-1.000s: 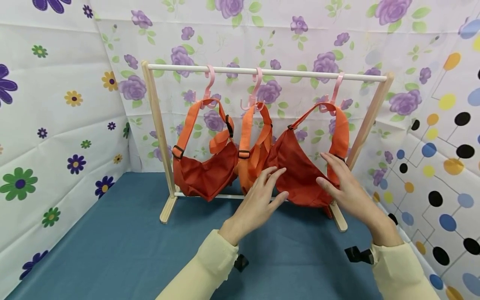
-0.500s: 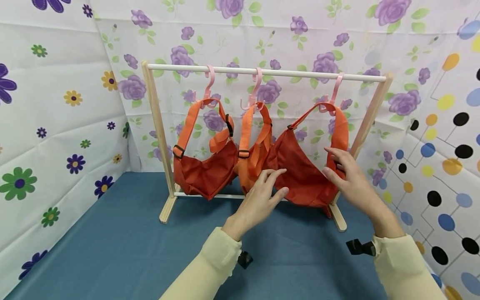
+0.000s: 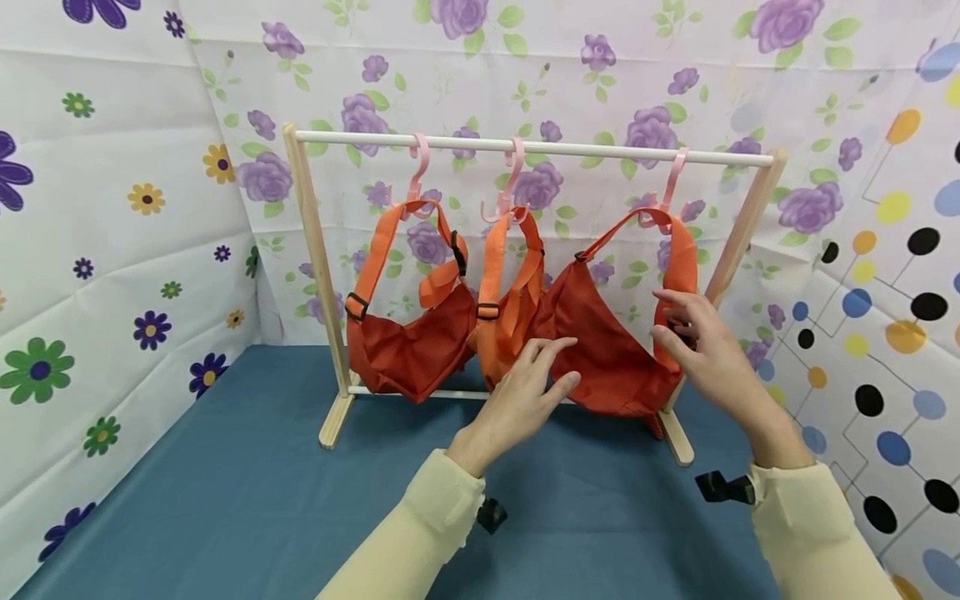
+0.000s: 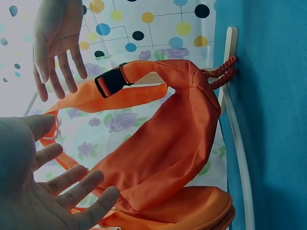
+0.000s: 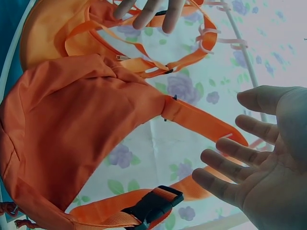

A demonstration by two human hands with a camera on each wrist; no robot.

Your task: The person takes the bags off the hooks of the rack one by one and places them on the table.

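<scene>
Three orange-red waist bags hang by their straps from pink hooks (image 3: 671, 179) on a rack. My right hand (image 3: 705, 354) is beside the right waist bag (image 3: 600, 354), its fingers loosely spread near the hanging strap (image 5: 194, 122). A black buckle (image 5: 156, 206) joins that strap below the hand in the right wrist view. My left hand (image 3: 513, 396) is in front of the middle waist bag (image 3: 495, 350), palm toward the right bag, fingers relaxed. Neither hand holds anything. The left waist bag (image 3: 416, 346) hangs apart from both hands.
The wooden rack (image 3: 315, 242) has a white top rail (image 3: 585, 148) and a low white crossbar (image 3: 457, 392), standing on a blue cloth (image 3: 247, 500). Patterned sheets (image 3: 112, 208) enclose the back and both sides. A braided cord (image 4: 228, 69) hangs off the right bag's end.
My right hand has moved slightly right and up along the right bag's strap, its fingers bending a little more. My left hand has barely moved. The bags hang as before.
</scene>
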